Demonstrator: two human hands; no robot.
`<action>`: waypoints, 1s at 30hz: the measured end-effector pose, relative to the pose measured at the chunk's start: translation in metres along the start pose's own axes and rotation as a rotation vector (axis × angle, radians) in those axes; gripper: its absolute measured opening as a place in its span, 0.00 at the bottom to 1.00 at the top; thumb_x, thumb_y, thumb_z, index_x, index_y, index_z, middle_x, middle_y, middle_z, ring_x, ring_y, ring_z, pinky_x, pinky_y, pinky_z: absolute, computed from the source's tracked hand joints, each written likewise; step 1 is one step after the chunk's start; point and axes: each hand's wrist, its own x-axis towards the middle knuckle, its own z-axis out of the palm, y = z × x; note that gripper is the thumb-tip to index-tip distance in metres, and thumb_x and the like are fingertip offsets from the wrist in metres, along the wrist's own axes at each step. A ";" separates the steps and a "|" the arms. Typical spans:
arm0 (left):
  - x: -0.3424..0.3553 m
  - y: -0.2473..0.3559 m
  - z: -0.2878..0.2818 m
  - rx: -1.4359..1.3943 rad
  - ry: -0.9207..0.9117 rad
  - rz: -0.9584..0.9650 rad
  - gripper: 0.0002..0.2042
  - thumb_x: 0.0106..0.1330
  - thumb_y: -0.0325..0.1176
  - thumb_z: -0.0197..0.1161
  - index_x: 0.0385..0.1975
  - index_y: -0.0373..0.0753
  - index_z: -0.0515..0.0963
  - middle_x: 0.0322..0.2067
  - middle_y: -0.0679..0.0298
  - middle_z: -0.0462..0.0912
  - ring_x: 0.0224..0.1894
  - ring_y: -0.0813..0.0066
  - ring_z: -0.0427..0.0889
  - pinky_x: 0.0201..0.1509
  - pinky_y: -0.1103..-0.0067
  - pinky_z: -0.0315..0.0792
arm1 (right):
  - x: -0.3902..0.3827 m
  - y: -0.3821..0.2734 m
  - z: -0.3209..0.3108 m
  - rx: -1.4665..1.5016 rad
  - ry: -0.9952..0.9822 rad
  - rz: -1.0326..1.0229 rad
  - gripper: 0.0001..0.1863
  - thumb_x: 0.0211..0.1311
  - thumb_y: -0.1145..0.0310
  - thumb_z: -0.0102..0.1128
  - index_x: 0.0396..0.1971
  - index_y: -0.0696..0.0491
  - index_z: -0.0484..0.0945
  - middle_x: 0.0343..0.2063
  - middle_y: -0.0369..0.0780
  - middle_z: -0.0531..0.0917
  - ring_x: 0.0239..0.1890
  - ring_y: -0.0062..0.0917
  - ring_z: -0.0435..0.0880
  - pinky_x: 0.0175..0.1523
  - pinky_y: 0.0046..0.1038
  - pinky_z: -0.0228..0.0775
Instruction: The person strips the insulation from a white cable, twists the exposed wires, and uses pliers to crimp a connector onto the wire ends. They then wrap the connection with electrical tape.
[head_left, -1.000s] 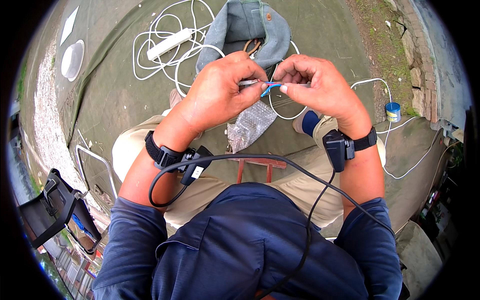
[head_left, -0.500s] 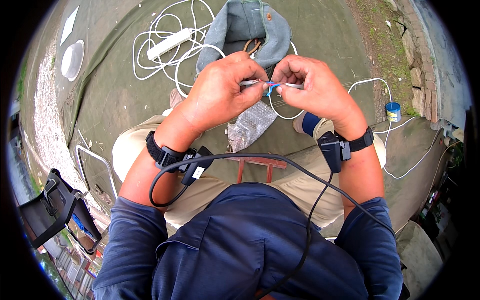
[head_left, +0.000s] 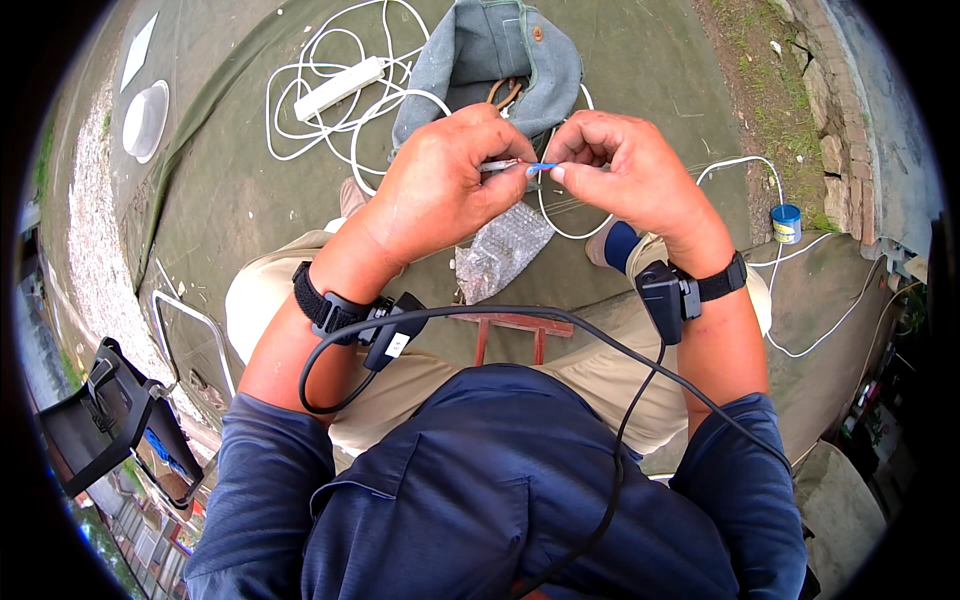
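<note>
My left hand (head_left: pixel 450 180) pinches the end of a white cable (head_left: pixel 500 165), where thin coloured wire shows. My right hand (head_left: pixel 625 175) has thumb and forefinger closed on the blue wire (head_left: pixel 543 168), close to my left fingertips. Both hands are above a crumpled bubble-wrap packet (head_left: pixel 495 260) and in front of an open grey-blue cloth bag (head_left: pixel 435 75), which has brown handles or tool grips inside. Black straps with small devices are on both wrists, joined to a black cable.
A white power strip (head_left: pixel 337 88) lies in loops of white cable. A clear dome (head_left: pixel 145 120) is at left, with a black chair (head_left: pixel 90 440) below. A blue can (head_left: pixel 786 225) stands at right near stones. A red wooden stool (head_left: pixel 510 322) is between my legs.
My right hand has shifted slightly left, closer to my left hand. The blue wire that hung bent downward now lies nearly straight between my fingertips, and less red shows.
</note>
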 end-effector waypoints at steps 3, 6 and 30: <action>0.000 -0.001 0.001 0.000 0.005 -0.003 0.06 0.57 0.28 0.69 0.33 0.39 0.82 0.29 0.58 0.79 0.33 0.58 0.81 0.36 0.68 0.75 | 0.000 0.000 -0.001 0.023 -0.008 0.000 0.04 0.59 0.75 0.64 0.32 0.60 0.82 0.29 0.32 0.82 0.31 0.13 0.77 0.38 0.21 0.72; 0.000 -0.001 0.001 -0.007 0.007 -0.008 0.06 0.57 0.28 0.69 0.33 0.39 0.81 0.29 0.58 0.79 0.33 0.59 0.81 0.36 0.69 0.75 | 0.000 0.001 -0.002 0.050 -0.016 -0.005 0.04 0.60 0.75 0.63 0.32 0.60 0.82 0.30 0.32 0.82 0.31 0.13 0.78 0.38 0.20 0.72; -0.003 -0.003 0.004 -0.030 0.029 0.016 0.06 0.58 0.25 0.69 0.34 0.38 0.81 0.29 0.63 0.76 0.31 0.70 0.76 0.32 0.76 0.70 | 0.001 0.004 -0.001 0.107 -0.015 0.047 0.06 0.61 0.72 0.62 0.34 0.60 0.82 0.28 0.31 0.81 0.31 0.11 0.76 0.37 0.19 0.70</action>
